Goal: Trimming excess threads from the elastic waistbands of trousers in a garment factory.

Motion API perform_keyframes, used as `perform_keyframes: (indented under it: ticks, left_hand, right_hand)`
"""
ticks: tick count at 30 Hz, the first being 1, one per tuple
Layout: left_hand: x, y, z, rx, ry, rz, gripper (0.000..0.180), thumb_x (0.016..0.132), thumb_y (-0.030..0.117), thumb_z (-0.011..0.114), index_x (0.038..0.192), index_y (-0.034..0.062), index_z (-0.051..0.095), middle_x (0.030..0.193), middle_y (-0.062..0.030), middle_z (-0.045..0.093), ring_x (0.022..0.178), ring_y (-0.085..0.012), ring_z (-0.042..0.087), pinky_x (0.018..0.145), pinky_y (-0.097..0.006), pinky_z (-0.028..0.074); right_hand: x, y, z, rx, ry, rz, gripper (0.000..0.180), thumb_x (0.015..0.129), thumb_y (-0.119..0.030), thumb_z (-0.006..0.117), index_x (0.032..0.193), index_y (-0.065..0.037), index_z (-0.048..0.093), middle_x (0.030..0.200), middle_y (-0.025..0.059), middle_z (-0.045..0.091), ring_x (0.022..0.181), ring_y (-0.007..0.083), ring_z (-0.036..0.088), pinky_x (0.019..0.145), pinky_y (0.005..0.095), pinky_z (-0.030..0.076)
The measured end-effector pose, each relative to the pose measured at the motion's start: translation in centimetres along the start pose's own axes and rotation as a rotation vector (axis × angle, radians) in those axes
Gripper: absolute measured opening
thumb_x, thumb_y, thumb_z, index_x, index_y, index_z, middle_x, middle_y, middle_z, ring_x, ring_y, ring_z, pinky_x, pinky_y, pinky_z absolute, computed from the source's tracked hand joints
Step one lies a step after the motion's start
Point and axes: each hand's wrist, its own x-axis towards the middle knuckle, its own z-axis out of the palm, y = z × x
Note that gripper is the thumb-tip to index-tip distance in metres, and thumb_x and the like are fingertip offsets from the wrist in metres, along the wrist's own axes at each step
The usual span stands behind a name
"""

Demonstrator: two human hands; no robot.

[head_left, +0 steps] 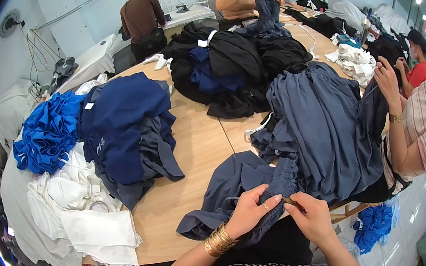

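A dark grey-blue garment (pixel 235 181) with a gathered elastic waistband (pixel 282 177) lies at the table's front edge, close to my body. My left hand (pixel 254 210) is closed on the waistband, fingers pinching the gathered cloth. Right beside it, my right hand (pixel 311 216) is closed too, thumb and fingers pressed together at the same band. A small brownish, metallic-looking thing shows between its fingertips; its kind is too small to tell. Just beyond my right hand rises a large heap of grey-blue garments (pixel 324 130), touching the one I hold.
Navy garments (pixel 124 128), bright blue gathered cloth (pixel 48 134) and white cloth (pixel 103 234) are piled at the left. A black bundle (pixel 230 56) lies farther back on the wooden table (pixel 197 135). At the right a co-worker in a striped top (pixel 424 117) handles dark cloth; other people work behind.
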Motion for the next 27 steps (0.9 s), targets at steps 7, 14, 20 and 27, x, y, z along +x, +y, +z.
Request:
perform_keyframes:
  ticks: [7, 14, 20, 27]
  left_hand:
    - [-0.29, -0.29, -0.12, 0.004, -0.013, -0.006, 0.019, 0.090, 0.014, 0.059, 0.099, -0.0023, 0.058, 0.085, 0.0017, 0.060, 0.075, -0.0012, 0.051, 0.067, -0.018, 0.044]
    - [-0.49, 0.15, -0.10, 0.006, -0.006, -0.042, 0.019, 0.090, 0.014, 0.059, 0.098, -0.0021, 0.058, 0.085, 0.0016, 0.060, 0.076, -0.0011, 0.051, 0.067, -0.018, 0.045]
    - [-0.47, -0.10, -0.17, -0.015, -0.030, -0.028, 0.019, 0.090, 0.014, 0.059, 0.099, -0.0022, 0.058, 0.086, 0.0019, 0.060, 0.076, -0.0009, 0.051, 0.068, -0.018, 0.045]
    - [-0.49, -0.57, -0.62, 0.046, -0.054, -0.032, 0.020, 0.090, 0.016, 0.059, 0.099, -0.0023, 0.058, 0.084, 0.0025, 0.059, 0.075, -0.0010, 0.049, 0.067, -0.019, 0.045]
  right_hand:
    - [-0.28, -0.36, -0.20, 0.112, -0.052, 0.124, 0.015, 0.080, -0.010, 0.065, 0.084, 0.003, 0.058, 0.064, 0.0099, 0.053, 0.054, 0.0139, 0.047, 0.052, 0.0250, 0.039]
    - [-0.48, 0.24, -0.40, 0.069, -0.048, 0.043, 0.016, 0.081, -0.016, 0.065, 0.084, -0.002, 0.058, 0.068, 0.0109, 0.057, 0.052, 0.0231, 0.055, 0.049, 0.0296, 0.043]
    - [-0.51, -0.01, -0.22, 0.085, -0.046, 0.080, 0.017, 0.079, -0.011, 0.067, 0.086, 0.002, 0.058, 0.065, 0.0088, 0.053, 0.054, 0.0137, 0.047, 0.053, 0.0248, 0.040]
    - [-0.55, 0.15, 0.02, 0.128, -0.076, 0.141, 0.017, 0.080, -0.011, 0.066, 0.085, 0.002, 0.058, 0.064, 0.0081, 0.053, 0.055, 0.0111, 0.048, 0.053, 0.0248, 0.040]
